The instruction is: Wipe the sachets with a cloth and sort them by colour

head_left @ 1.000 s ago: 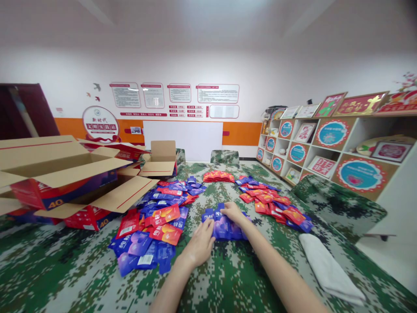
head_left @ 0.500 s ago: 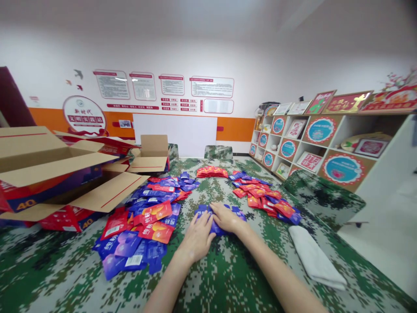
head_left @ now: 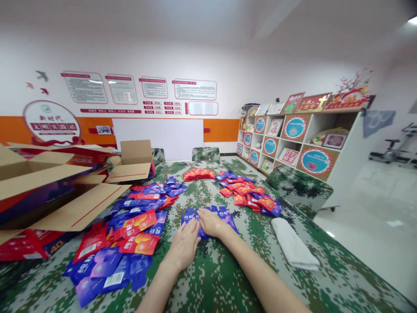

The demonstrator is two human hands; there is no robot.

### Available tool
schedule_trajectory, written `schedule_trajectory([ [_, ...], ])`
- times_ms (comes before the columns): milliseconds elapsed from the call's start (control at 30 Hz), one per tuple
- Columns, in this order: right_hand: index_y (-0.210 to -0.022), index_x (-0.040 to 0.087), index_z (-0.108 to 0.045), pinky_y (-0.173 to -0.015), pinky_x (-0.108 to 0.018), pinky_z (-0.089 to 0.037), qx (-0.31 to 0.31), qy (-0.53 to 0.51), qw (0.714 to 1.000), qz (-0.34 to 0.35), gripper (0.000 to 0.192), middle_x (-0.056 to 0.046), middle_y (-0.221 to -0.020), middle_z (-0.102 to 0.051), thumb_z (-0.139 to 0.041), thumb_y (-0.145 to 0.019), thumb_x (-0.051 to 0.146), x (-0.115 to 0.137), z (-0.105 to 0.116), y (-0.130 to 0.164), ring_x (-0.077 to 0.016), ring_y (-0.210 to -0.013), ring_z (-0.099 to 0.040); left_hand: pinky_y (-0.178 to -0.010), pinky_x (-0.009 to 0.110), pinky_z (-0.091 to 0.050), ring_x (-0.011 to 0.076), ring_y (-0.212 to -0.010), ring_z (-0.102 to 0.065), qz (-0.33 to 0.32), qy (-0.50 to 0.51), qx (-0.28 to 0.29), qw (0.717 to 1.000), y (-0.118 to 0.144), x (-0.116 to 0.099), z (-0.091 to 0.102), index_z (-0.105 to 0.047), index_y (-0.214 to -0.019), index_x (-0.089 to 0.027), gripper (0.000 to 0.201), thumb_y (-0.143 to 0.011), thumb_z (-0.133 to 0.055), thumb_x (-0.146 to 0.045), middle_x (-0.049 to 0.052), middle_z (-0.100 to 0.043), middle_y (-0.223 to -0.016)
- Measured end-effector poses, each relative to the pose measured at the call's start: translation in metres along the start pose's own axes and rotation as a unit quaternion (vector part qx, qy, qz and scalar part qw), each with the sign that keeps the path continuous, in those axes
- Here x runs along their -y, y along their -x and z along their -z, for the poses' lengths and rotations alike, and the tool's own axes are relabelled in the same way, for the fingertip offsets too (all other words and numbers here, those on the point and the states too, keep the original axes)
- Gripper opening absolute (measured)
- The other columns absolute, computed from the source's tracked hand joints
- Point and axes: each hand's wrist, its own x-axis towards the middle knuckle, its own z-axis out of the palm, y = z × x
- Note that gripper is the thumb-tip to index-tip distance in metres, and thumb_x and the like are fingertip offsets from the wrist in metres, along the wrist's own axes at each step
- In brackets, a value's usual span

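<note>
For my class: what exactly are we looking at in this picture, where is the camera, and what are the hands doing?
The camera sits on a person's head, looking forward and down, so both forearms reach in from below. The left hand and right hand lie flat on a small pile of purple packets on the camouflage-patterned table; neither grips anything. Left lies a big heap of red and purple packets beside open cardboard boxes. Right lie another mixed heap and a folded white cloth. Shelves line the wall.

Open cardboard boxes (head_left: pixel 48 182) crowd the left of the camouflage-covered table (head_left: pixel 221 278). A folded white cloth (head_left: pixel 295 245) lies to the right, near a mixed heap of red and blue packets (head_left: pixel 249 195). A shelf of framed pictures (head_left: pixel 293 139) lines the right wall
</note>
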Motion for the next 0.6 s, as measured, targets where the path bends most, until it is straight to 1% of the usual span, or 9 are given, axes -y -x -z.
schedule_trajectory([
  [167, -0.131, 0.005, -0.043, -0.107, -0.037, -0.029, -0.002, 0.001, 1.000, -0.008, 0.047, -0.018, -0.136, -0.042, -0.031, -0.089, 0.024, 0.003, 0.002, 0.002, -0.0221, -0.128, -0.036, -0.109, 0.043, -0.018, 0.0227, -0.131, -0.029, 0.005, -0.012, 0.003, 1.000, 0.001, -0.006, 0.004, -0.038, -0.134, -0.019, 0.046, -0.088, -0.038, -0.027, 0.009, -0.037, -0.140],
  [300, -0.129, 0.007, -0.046, -0.106, -0.037, -0.030, 0.001, 0.004, 1.000, -0.013, 0.045, -0.016, -0.135, -0.044, -0.034, -0.089, 0.025, 0.008, 0.007, 0.004, -0.0224, -0.127, -0.038, -0.109, 0.044, -0.018, 0.0221, -0.130, -0.030, 0.007, -0.022, 0.016, 1.000, 0.002, -0.012, 0.011, -0.038, -0.134, -0.020, 0.046, -0.089, -0.038, -0.029, 0.009, -0.039, -0.140],
  [367, -0.127, 0.009, -0.048, -0.104, -0.036, -0.032, -0.019, 0.010, 1.000, 0.000, 0.044, -0.016, -0.134, -0.046, -0.035, -0.089, 0.025, 0.010, 0.014, 0.004, -0.0224, -0.126, -0.039, -0.110, 0.047, -0.014, 0.0227, -0.131, -0.030, 0.009, -0.035, 0.022, 0.999, 0.000, -0.013, 0.015, -0.039, -0.134, -0.020, 0.046, -0.089, -0.039, -0.031, 0.009, -0.040, -0.139],
  [433, -0.126, 0.010, -0.049, -0.104, -0.034, -0.032, -0.075, 0.018, 0.997, 0.006, 0.043, -0.015, -0.132, -0.048, -0.037, -0.088, 0.025, 0.007, 0.027, 0.006, -0.0217, -0.124, -0.042, -0.109, 0.049, -0.012, 0.0242, -0.133, -0.026, 0.010, -0.047, 0.018, 0.999, -0.002, -0.013, 0.020, -0.038, -0.134, -0.020, 0.049, -0.088, -0.040, -0.034, 0.010, -0.038, -0.140],
  [467, -0.126, 0.010, -0.049, -0.103, -0.033, -0.032, -0.105, 0.024, 0.994, -0.002, 0.042, -0.014, -0.130, -0.050, -0.039, -0.087, 0.024, 0.003, 0.035, 0.008, -0.0213, -0.122, -0.044, -0.109, 0.049, -0.012, 0.0246, -0.134, -0.023, 0.008, -0.049, 0.011, 0.999, -0.004, -0.014, 0.023, -0.037, -0.135, -0.019, 0.050, -0.088, -0.040, -0.035, 0.010, -0.036, -0.141],
  [533, -0.122, 0.012, -0.053, -0.099, -0.031, -0.036, -0.145, 0.044, 0.987, -0.052, 0.039, -0.013, -0.121, -0.058, -0.042, -0.085, 0.020, -0.012, 0.057, 0.014, -0.0209, -0.114, -0.051, -0.110, 0.048, -0.013, 0.0240, -0.135, -0.017, -0.004, -0.046, -0.011, 0.999, -0.006, -0.016, 0.029, -0.033, -0.137, -0.019, 0.052, -0.088, -0.040, -0.034, 0.010, -0.032, -0.143],
  [600, -0.110, 0.013, -0.061, -0.093, -0.031, -0.040, -0.146, 0.071, 0.978, -0.134, 0.032, -0.013, -0.106, -0.065, -0.044, -0.082, 0.014, -0.036, 0.080, 0.022, -0.0216, -0.104, -0.057, -0.110, 0.046, -0.013, 0.0226, -0.136, -0.015, -0.014, -0.032, -0.039, 0.999, -0.009, -0.021, 0.032, -0.029, -0.139, -0.019, 0.054, -0.088, -0.039, -0.031, 0.008, -0.031, -0.144],
])
